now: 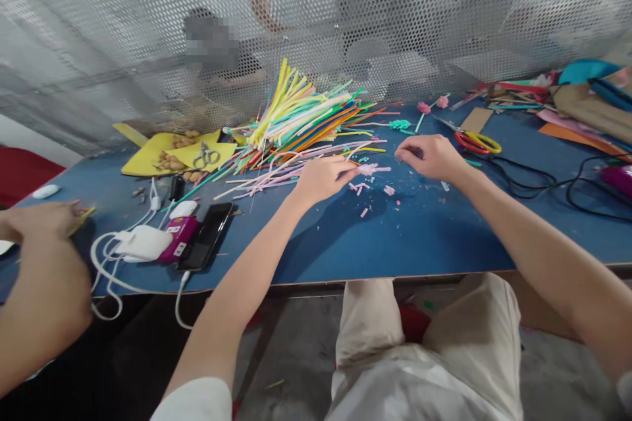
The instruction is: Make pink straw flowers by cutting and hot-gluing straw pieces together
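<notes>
The left hand (320,179) pinches a pink pipe-cleaner piece (369,170) over the counter (419,237); the right hand (427,156) is curled, contents indiscernible. A slackened pinch could drop it among pink clippings (389,191) nearer.

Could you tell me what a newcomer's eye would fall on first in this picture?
Probably the fanned heap of many-coloured fuzzy stems at the back of the blue tabletop. Nearer the front, the left hand holds a small pale pink piece, with pink snippets nearby. Scissors with red and yellow handles lie further right.
</notes>
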The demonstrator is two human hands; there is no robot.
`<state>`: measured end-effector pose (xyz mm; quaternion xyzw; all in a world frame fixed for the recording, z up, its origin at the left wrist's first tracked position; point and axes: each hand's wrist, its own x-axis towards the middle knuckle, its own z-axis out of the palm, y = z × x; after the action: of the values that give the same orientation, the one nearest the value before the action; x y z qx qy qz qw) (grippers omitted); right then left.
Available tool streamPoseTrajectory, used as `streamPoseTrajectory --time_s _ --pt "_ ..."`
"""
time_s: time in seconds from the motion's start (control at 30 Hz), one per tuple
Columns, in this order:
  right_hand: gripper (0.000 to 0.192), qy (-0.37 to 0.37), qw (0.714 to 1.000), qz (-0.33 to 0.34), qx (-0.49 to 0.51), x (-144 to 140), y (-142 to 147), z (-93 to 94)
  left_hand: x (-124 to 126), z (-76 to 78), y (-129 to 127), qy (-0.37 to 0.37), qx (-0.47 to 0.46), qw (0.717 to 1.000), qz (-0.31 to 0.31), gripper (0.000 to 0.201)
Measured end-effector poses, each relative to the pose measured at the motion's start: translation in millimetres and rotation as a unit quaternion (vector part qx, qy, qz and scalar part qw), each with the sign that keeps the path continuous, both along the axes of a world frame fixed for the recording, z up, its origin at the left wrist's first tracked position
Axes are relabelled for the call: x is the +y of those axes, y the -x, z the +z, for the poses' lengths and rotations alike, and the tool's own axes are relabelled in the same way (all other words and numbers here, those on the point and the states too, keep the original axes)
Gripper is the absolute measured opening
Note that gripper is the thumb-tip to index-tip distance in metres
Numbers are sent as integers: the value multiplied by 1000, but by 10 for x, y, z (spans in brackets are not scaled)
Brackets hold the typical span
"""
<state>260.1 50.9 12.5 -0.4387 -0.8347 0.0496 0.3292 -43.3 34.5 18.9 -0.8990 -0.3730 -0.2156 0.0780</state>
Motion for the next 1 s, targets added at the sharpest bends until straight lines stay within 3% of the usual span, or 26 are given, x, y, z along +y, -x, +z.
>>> streamPoseTrajectory --time_s 0.2,0.43,0.7,1.0 --pt "33 75 994 57 62 -111 -6 -80 -36 -48 -29 -43 -11 999 -11 36" --pt "27 93 985 141 38 -185 80 -80 -39 -105 -71 -70 -21 997 -14 36" --pt "25 110 988 97 44 -60 -53 -121 -23 -161 -66 -46 -25 999 -9 41" --pt "28 79 991 102 32 -99 -48 -101 -46 -94 36 2 -35 999 28 45"
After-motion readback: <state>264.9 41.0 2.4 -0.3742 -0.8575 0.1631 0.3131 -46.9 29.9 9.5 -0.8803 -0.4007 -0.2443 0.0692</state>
